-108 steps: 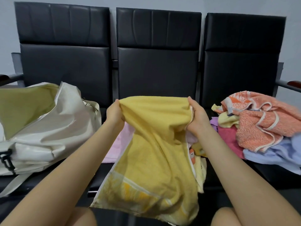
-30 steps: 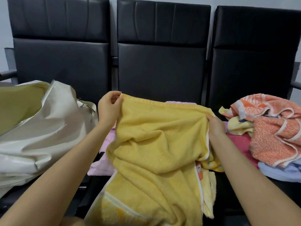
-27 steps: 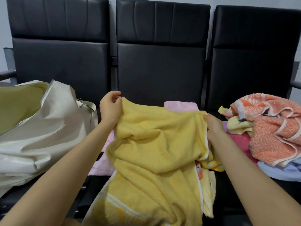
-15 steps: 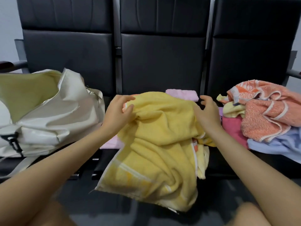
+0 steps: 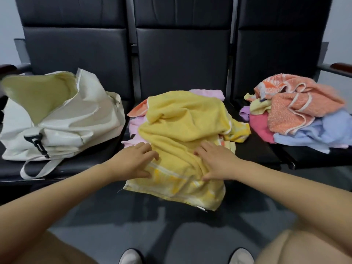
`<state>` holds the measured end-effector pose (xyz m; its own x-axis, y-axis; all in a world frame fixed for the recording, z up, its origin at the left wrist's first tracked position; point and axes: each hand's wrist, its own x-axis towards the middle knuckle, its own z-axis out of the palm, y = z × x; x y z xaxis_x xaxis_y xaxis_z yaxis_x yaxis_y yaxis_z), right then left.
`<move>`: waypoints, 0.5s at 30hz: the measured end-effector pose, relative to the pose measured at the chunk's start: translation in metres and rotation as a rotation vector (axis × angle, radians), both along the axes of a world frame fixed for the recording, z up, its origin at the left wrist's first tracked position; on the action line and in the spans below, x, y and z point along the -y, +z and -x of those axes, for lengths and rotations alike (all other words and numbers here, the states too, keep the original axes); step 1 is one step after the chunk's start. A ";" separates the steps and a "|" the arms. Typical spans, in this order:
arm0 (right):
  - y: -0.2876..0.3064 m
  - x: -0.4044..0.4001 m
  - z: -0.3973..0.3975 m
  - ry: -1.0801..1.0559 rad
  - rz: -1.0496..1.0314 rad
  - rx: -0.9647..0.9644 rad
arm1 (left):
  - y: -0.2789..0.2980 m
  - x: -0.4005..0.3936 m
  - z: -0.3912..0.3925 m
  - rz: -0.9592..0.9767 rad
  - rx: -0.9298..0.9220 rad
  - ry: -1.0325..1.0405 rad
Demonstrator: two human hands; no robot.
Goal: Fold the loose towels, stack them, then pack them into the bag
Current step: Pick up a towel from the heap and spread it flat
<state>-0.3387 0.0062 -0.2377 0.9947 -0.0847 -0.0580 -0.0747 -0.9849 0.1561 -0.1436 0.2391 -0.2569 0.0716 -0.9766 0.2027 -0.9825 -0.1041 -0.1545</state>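
Yellow towel (image 5: 182, 134) heaped, crumpled and unfolded, on the middle seat (image 5: 253, 151) over pink towels (image 5: 133, 128), its striped hem drooping past the seat's front edge. Left hand (image 5: 135, 161) and right hand (image 5: 215, 161) both down flat on the towel's near part, fingers spread and fairly straight, pressing rather than gripping, left at its left edge, right nearer its middle. Bag (image 5: 62, 119) gaping open on the left seat, well apart from the loose pile (image 5: 297, 111) of orange, blue, red and pale towels on the right seat.
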 end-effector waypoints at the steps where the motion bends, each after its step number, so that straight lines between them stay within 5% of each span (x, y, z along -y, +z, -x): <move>1: -0.003 0.003 -0.002 0.020 0.036 0.019 | 0.001 0.001 -0.003 0.000 -0.011 -0.028; 6: 0.012 0.014 -0.014 0.066 -0.147 0.076 | 0.014 0.014 -0.003 -0.059 -0.266 0.040; 12: 0.051 0.043 -0.033 -0.254 -0.226 0.530 | 0.059 0.043 -0.007 0.577 -0.900 0.238; 15: 0.059 0.054 -0.058 -0.462 -0.282 0.713 | 0.080 0.073 -0.001 0.720 -0.965 0.263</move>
<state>-0.2807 -0.0479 -0.1788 0.6728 -0.5617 0.4816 -0.4601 -0.8274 -0.3221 -0.1421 0.1657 -0.1771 0.6679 -0.5978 0.4434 -0.5985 -0.0771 0.7974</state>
